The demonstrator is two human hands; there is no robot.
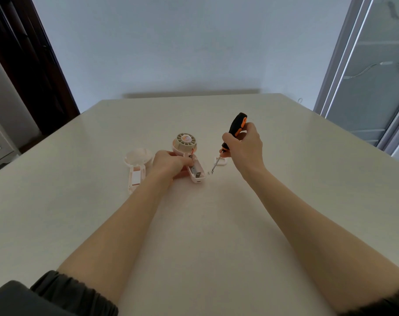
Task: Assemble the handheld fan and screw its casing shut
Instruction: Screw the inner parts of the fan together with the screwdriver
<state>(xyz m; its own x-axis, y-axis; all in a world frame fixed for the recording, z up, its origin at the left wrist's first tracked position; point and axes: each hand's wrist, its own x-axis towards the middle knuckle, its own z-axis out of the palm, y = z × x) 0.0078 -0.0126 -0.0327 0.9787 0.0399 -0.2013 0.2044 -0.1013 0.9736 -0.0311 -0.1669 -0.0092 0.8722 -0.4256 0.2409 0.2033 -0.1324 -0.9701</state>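
The open pink fan body (pixel 195 169) lies on the table (pixel 285 201), its round beige blade wheel (pixel 186 142) at the far end and wiring and a battery showing in the handle. My left hand (pixel 170 164) grips the handle from the left side. To the left lies the other casing half (pixel 136 166), inner side up. My right hand (pixel 246 145) holds a black and orange screwdriver (pixel 231 135) nearly upright. Its tip rests on the table by small screws (pixel 210 172), just right of the fan's handle end.
A small white square part (pixel 221 161) lies behind the screwdriver shaft. The beige table ends at a pale wall beyond. A dark door frame stands at the far left and a glass cabinet (pixel 367 76) at the right.
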